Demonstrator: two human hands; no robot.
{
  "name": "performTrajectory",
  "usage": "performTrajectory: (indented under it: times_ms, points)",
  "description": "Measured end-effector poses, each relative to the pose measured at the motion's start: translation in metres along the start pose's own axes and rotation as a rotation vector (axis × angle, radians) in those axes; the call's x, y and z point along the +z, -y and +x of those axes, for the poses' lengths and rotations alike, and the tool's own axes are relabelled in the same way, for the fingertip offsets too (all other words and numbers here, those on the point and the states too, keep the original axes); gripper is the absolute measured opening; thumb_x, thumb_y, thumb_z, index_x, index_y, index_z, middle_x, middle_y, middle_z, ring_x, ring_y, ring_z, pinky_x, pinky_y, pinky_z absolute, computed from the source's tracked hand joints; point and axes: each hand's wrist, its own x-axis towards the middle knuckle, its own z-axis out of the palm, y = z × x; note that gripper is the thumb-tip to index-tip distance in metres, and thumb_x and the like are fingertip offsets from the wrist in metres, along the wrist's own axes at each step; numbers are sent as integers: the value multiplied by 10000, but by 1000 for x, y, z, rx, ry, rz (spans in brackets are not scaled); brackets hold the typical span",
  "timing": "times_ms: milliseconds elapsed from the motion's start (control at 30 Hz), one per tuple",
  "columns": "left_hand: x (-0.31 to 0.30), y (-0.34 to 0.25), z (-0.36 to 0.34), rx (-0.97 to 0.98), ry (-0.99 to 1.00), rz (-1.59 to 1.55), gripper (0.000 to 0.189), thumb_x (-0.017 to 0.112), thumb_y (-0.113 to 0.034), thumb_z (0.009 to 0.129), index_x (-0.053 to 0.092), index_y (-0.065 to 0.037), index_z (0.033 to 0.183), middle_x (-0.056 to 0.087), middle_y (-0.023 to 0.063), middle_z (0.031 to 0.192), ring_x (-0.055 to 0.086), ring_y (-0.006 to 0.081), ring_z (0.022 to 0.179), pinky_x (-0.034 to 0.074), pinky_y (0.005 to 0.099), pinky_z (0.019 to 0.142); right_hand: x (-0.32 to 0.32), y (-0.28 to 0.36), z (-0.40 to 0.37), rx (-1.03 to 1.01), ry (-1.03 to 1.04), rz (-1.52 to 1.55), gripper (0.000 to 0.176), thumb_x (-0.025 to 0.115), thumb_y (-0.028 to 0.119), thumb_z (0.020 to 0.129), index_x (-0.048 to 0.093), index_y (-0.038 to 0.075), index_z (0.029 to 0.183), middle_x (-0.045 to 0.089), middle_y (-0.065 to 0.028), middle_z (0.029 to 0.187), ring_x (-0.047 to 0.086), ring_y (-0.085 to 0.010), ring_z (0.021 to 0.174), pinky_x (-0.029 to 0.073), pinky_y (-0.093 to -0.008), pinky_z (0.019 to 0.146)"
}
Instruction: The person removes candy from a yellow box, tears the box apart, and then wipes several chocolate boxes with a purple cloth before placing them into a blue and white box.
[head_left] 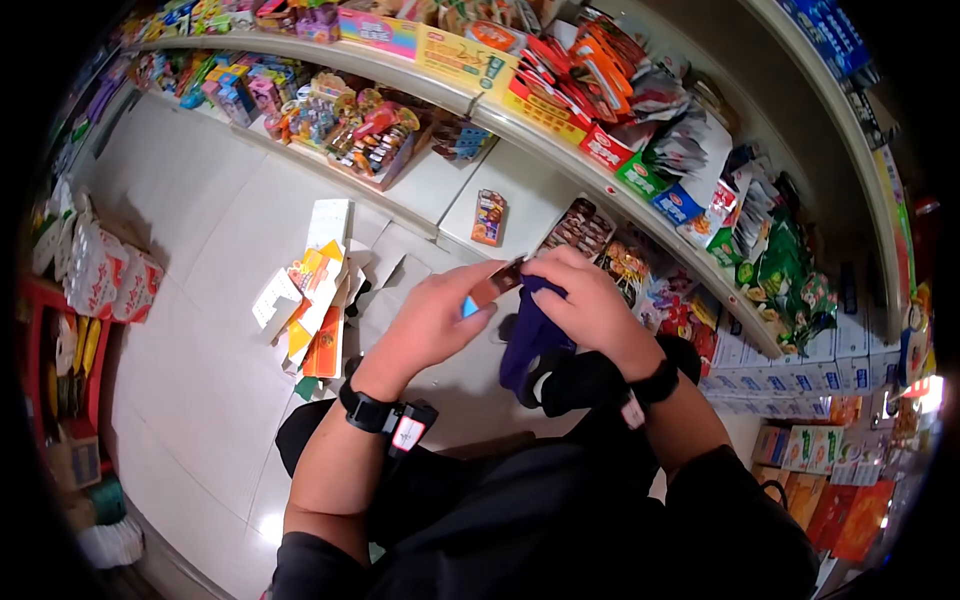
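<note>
In the middle of the head view my two hands meet in front of my knees. My left hand is closed on a small brown packet with a blue patch at its lower end. Bunched in my right hand is a purple cloth, which hangs down from the fingers. The cloth hand is at the packet's upper end, and its fingers partly hide that end. Just beyond my hands, a similar brown and orange packet lies on the white bottom shelf.
Flattened cardboard pieces are piled on the tiled floor to the left. A tray of bottled sweets stands on the bottom shelf. Overhead, an upper shelf edge carries many snack packets. Cartons are stacked at right.
</note>
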Motion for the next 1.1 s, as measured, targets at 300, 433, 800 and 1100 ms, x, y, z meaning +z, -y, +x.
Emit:
performTrajectory:
  times_ms: [300,433,800,1100]
  points:
    - [2,20,8,-448,-17,-108,484,648,-233,899,506,-39,1320,674,128,952,632,268,786,511,348,756,101,-216,-66,800,-79,643,279,630,76,816,653,-12,1079,656,-73,1040,600,-178,981,472,-284,887]
    - [13,42,8,-608,80,-152,429,610,-243,889,521,-41,1257,629,130,891,590,253,758,494,341,749,111,-290,-71,830,-354,468,424,728,224,818,611,-15,1149,663,-124,1096,614,-233,1044,475,-326,921]
    - [39,104,27,-717,181,-56,583,628,-200,895,427,-79,1430,693,218,974,696,334,920,532,403,828,85,-282,-91,905,-8,-42,706,702,319,828,451,75,1442,637,-259,1233,608,-399,1155,481,-430,969]
    - [66,273,23,-1091,-211,-552,588,556,-24,889,373,-21,1448,651,113,1062,682,202,872,578,327,721,106,-309,-104,836,-230,33,437,617,320,925,608,106,1306,684,-227,1109,656,-381,1032,504,-415,883]
